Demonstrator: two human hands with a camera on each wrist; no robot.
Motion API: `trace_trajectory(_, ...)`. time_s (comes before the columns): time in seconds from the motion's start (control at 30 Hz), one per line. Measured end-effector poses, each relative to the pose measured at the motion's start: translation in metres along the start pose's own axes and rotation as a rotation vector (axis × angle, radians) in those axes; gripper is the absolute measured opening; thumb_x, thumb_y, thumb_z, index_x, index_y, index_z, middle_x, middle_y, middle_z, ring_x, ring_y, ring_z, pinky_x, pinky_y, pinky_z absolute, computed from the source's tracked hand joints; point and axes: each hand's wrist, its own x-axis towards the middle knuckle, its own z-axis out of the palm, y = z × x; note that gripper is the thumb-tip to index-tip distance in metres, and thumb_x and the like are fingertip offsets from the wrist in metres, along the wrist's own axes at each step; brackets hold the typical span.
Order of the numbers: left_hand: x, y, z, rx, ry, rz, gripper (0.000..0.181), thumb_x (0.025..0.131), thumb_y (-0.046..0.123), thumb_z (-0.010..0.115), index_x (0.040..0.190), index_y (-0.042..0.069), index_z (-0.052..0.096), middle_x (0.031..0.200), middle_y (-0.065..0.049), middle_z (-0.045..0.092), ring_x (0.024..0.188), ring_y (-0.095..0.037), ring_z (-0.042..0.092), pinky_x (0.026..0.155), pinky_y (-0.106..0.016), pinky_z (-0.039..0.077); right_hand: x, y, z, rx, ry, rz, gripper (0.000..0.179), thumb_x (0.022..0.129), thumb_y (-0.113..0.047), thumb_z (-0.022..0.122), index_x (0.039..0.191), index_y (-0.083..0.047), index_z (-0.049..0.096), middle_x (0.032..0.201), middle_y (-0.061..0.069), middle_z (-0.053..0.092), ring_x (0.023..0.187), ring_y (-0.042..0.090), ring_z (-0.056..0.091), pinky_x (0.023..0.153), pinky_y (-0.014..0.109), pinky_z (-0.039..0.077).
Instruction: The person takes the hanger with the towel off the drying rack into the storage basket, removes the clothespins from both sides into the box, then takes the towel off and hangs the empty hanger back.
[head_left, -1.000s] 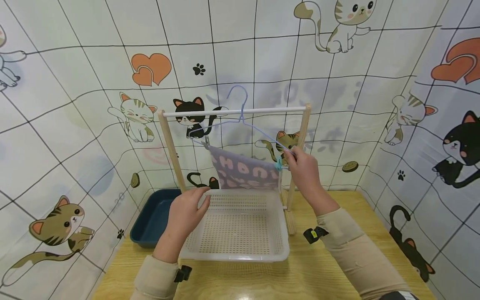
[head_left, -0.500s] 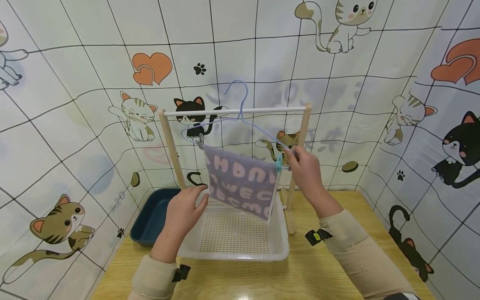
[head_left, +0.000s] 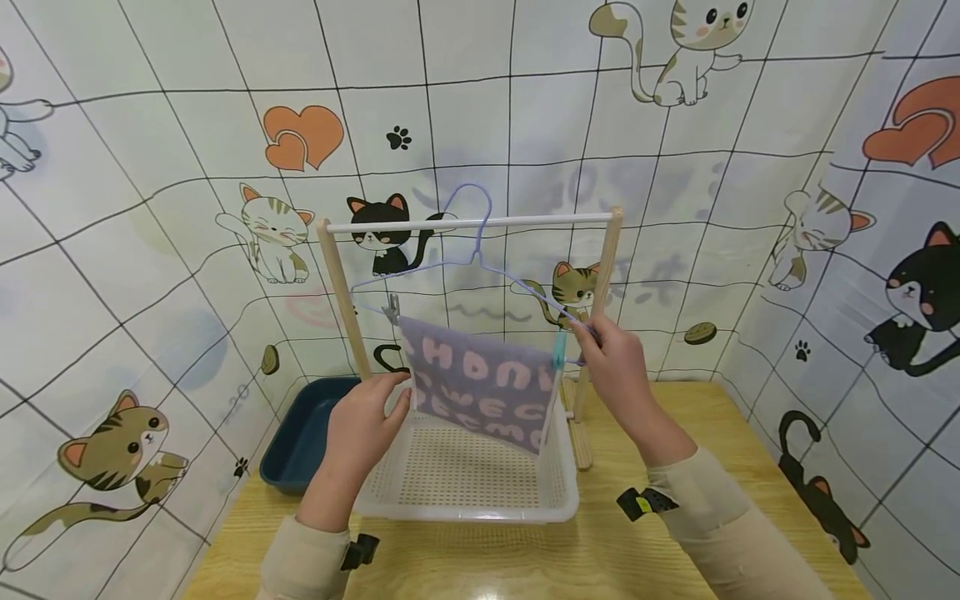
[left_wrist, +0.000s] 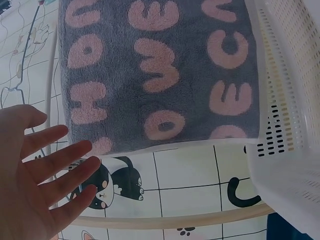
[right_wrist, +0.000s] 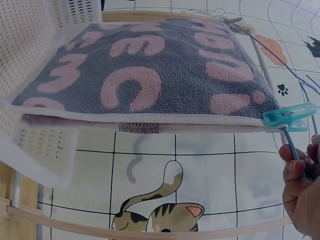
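A purple-grey towel (head_left: pixel 480 383) with pink letters hangs from a thin blue wire hanger (head_left: pixel 517 283). One top corner is fixed by a grey clothespin (head_left: pixel 392 309), the other by a turquoise clothespin (right_wrist: pixel 290 116). My right hand (head_left: pixel 618 367) grips the hanger's right end, just beyond the turquoise clothespin. Beside the towel's left edge, my left hand (head_left: pixel 363 425) has its fingers spread and holds nothing; the left wrist view shows the same hand (left_wrist: pixel 45 175) with straight fingers. The hanger's hook rises above the white rail (head_left: pixel 420 225) of a small wooden rack (head_left: pixel 609 258).
Below the towel stands a white perforated basket (head_left: pixel 465 510) on the wooden table (head_left: pixel 637 533). A dark blue basin (head_left: pixel 300 450) sits left of it. Behind the rack is a wall covering (head_left: pixel 465 100) printed with cats.
The towel swung out toward me from behind the basket's far rim, over the basket. The hanger rose slightly, then came lower, its left end shifting left. My right hand keeps its grip and dips a little.
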Motion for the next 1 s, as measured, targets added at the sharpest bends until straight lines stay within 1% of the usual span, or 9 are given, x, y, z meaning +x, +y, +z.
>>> trace_trajectory(0.13,-0.001,-0.002,0.001,-0.011,0.024,-0.019,0.027,0.093,0.023,0.067,0.119,0.013,0.069,0.115,-0.007,0.069,0.101,-0.029,0.065,0.072,-0.048,0.054,-0.006,-0.001,0.001,0.0,-0.003,-0.021,0.032,0.102,-0.034,0.052,0.081,-0.01,0.056,0.06,0.001,0.054,0.056,0.016,0.057,0.044,0.03,0.04)
trace_trajectory(0.27,-0.005,-0.004,0.002,-0.027,0.047,-0.048,0.028,0.094,0.024,0.065,0.12,0.013,0.068,0.113,-0.006,0.069,0.098,-0.026,0.066,0.069,-0.046,0.054,-0.012,0.0,0.001,0.0,-0.003,-0.027,0.031,0.102,-0.032,0.053,0.08,-0.011,0.055,0.06,-0.001,0.054,0.055,0.017,0.055,0.043,0.03,0.037)
trace_trajectory(0.3,-0.007,-0.004,0.002,-0.033,0.053,-0.055,0.028,0.095,0.024,0.064,0.12,0.013,0.068,0.113,-0.006,0.069,0.097,-0.025,0.066,0.068,-0.046,0.054,-0.014,0.0,0.0,0.002,-0.005,-0.027,0.03,0.102,-0.032,0.053,0.08,-0.011,0.055,0.059,-0.001,0.054,0.055,0.017,0.055,0.044,0.029,0.039)
trace_trajectory(0.43,-0.011,-0.005,0.002,-0.056,0.078,-0.083,0.032,0.095,0.023,0.064,0.125,0.012,0.065,0.114,-0.005,0.069,0.094,-0.023,0.067,0.065,-0.044,0.053,-0.021,0.0,-0.002,0.019,-0.02,-0.005,0.031,0.101,-0.032,0.054,0.079,-0.011,0.055,0.061,0.0,0.054,0.055,0.016,0.053,0.045,0.029,0.041)
trace_trajectory(0.57,-0.013,-0.008,0.003,-0.07,0.114,-0.095,0.038,0.094,0.021,0.065,0.131,0.012,0.06,0.116,-0.004,0.068,0.093,-0.023,0.068,0.064,-0.043,0.053,-0.027,0.0,-0.002,0.03,-0.041,0.009,0.03,0.101,-0.032,0.055,0.081,-0.01,0.057,0.06,0.001,0.054,0.054,0.017,0.053,0.044,0.029,0.041)
trace_trajectory(0.63,-0.014,-0.009,0.003,-0.077,0.126,-0.102,0.042,0.093,0.02,0.066,0.134,0.012,0.056,0.117,-0.004,0.067,0.093,-0.023,0.067,0.063,-0.043,0.052,-0.031,0.001,-0.002,0.024,-0.054,0.006,0.029,0.101,-0.032,0.055,0.082,-0.011,0.057,0.06,0.001,0.054,0.054,0.016,0.055,0.043,0.029,0.042)
trace_trajectory(0.77,-0.015,-0.011,0.004,-0.082,0.13,-0.112,0.047,0.094,0.021,0.064,0.139,0.013,0.052,0.118,-0.006,0.065,0.093,-0.023,0.067,0.061,-0.042,0.052,-0.037,0.003,-0.001,0.004,-0.069,-0.015,0.026,0.101,-0.029,0.056,0.082,-0.012,0.058,0.059,-0.001,0.055,0.054,0.013,0.056,0.041,0.029,0.039)
trace_trajectory(1.0,-0.017,-0.014,0.005,-0.078,0.136,-0.113,0.048,0.094,0.021,0.064,0.139,0.011,0.051,0.118,-0.009,0.066,0.09,-0.024,0.067,0.053,-0.037,0.047,-0.045,0.008,0.0,-0.041,-0.083,-0.059,0.023,0.1,-0.026,0.057,0.081,-0.015,0.057,0.059,-0.004,0.05,0.046,0.011,0.041,0.042,0.028,0.035)
